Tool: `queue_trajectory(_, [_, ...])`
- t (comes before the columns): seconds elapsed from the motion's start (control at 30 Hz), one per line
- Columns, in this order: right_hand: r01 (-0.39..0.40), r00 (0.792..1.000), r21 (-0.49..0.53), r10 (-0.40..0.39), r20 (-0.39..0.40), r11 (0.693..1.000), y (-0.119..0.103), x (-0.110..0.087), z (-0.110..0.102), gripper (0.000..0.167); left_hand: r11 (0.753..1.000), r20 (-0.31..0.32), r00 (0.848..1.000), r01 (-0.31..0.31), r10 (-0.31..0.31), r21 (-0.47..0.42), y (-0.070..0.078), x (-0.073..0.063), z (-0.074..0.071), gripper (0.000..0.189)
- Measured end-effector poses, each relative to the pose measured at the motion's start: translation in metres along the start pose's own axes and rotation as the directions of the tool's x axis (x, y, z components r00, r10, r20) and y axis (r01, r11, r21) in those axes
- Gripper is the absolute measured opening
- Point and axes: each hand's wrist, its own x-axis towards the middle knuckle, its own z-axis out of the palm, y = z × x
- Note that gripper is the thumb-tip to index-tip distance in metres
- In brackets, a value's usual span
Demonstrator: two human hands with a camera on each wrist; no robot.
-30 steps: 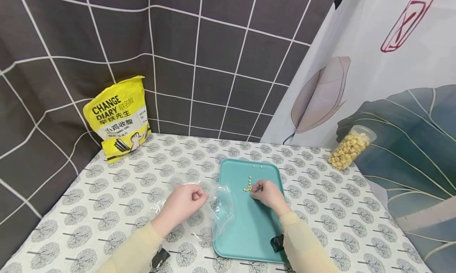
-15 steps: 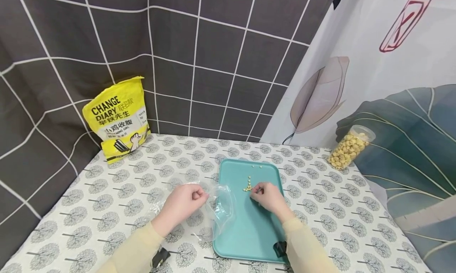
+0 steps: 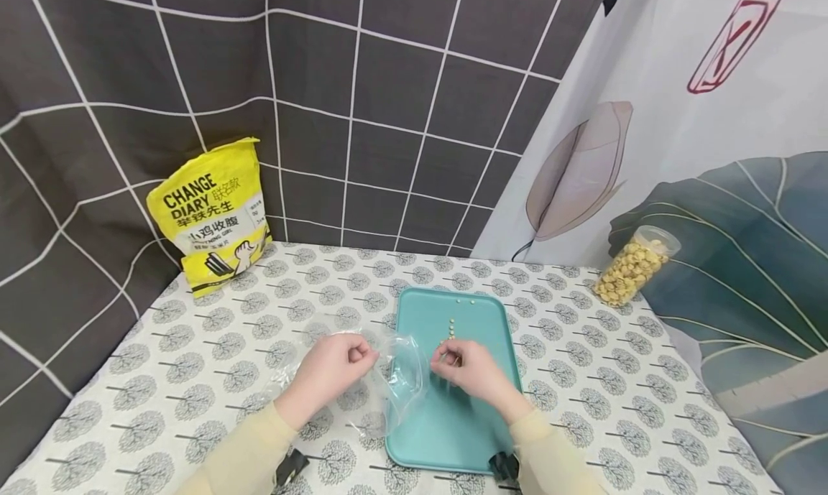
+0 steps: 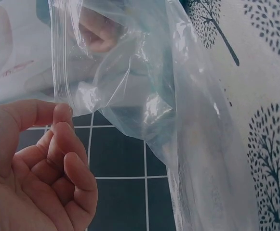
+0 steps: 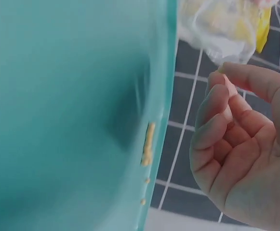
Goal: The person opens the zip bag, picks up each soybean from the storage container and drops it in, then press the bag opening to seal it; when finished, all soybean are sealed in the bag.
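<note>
A clear zip-lock bag (image 3: 409, 373) lies partly over the left edge of a teal tray (image 3: 427, 437). My left hand (image 3: 339, 358) pinches the bag near its zip strip (image 4: 62, 57) between thumb and index finger, keeping its mouth toward the tray. Just right of that mouth, above the tray, is my right hand (image 3: 468, 369). Its thumb and index finger pinch a small pale-yellow soybean (image 5: 220, 71), barely visible at the fingertips. Several more soybeans (image 3: 451, 328) lie in a line on the tray, partly hidden behind the right hand.
Back left, a yellow snack bag (image 3: 216, 215) stands against the dark checked curtain (image 3: 310, 157). A clear jar of puffed yellow pieces (image 3: 630, 269) leans at the back right. A tree-print cloth (image 3: 576, 380) covers the table.
My right hand has lifted from the soybeans and moved left toward the bag's mouth. The left hand and the bag have stayed in place.
</note>
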Motion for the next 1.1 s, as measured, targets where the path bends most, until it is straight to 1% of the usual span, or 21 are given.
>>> queue_trajectory(0.13, [0.062,0.997,0.001,-0.062,0.04,0.998,-0.01,-0.002,0.007,0.007,1.0,-0.004,1.0,-0.006,0.006,0.006,0.0,0.0,0.0,0.02])
queue_trajectory(0.37, [0.1,0.994,0.023,-0.101,0.053,0.995,-0.016,-0.001,0.014,0.009,1.0,-0.006,1.0,-0.008,0.008,0.018,0.0,0.002,0.001,0.018])
queue_trajectory(0.57, [0.096,0.994,0.033,-0.097,0.044,0.995,-0.016,-0.001,0.015,0.008,1.0,-0.002,1.0,-0.012,0.012,0.021,0.0,0.002,0.001,0.017])
queue_trajectory(0.77, [0.085,0.996,0.05,-0.086,0.006,0.995,-0.013,0.0,0.012,0.007,1.0,-0.009,1.0,-0.02,0.02,0.016,0.001,0.002,0.001,0.015])
queue_trajectory(1.1, [0.051,0.998,0.06,-0.049,-0.034,0.997,-0.003,0.002,0.004,0.01,1.0,-0.01,1.0,-0.013,0.013,0.007,0.001,0.0,0.002,0.015])
